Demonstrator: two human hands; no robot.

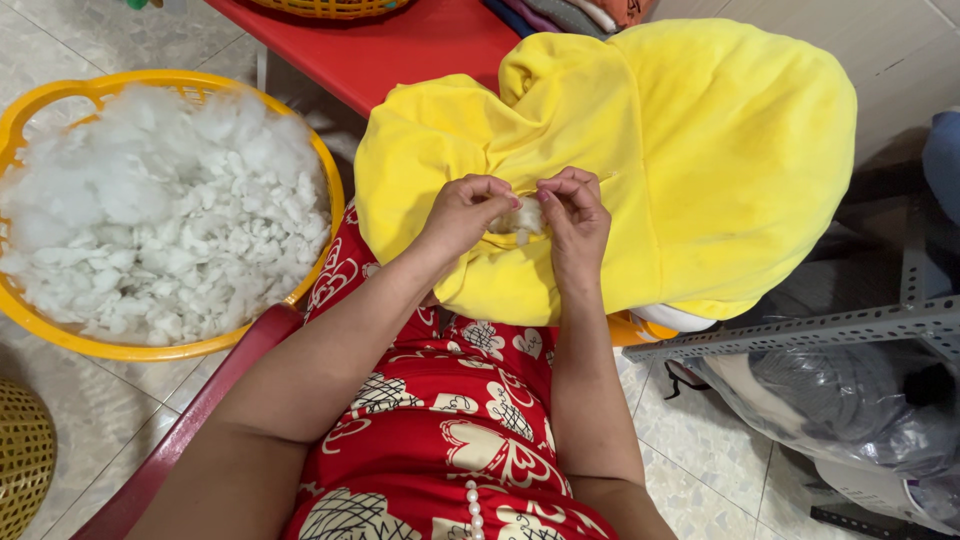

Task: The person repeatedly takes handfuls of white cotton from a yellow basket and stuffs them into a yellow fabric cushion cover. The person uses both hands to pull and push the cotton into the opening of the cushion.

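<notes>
A big yellow plush toy [690,150] lies on my lap, partly stuffed and soft. A seam opening near its middle shows a tuft of white stuffing [525,218]. My left hand [462,212] pinches the yellow fabric at the left side of the opening and touches the tuft. On the right side, my right hand [572,220] holds the fabric edge with curled fingers. The two hands almost meet over the tuft. An orange part of the toy [640,330] peeks out under the yellow body.
A yellow plastic basket [30,100] full of white fibre filling [160,210] stands on the tiled floor at my left. A red table [400,45] is ahead. A grey perforated metal rack [830,325] with plastic bags is at my right.
</notes>
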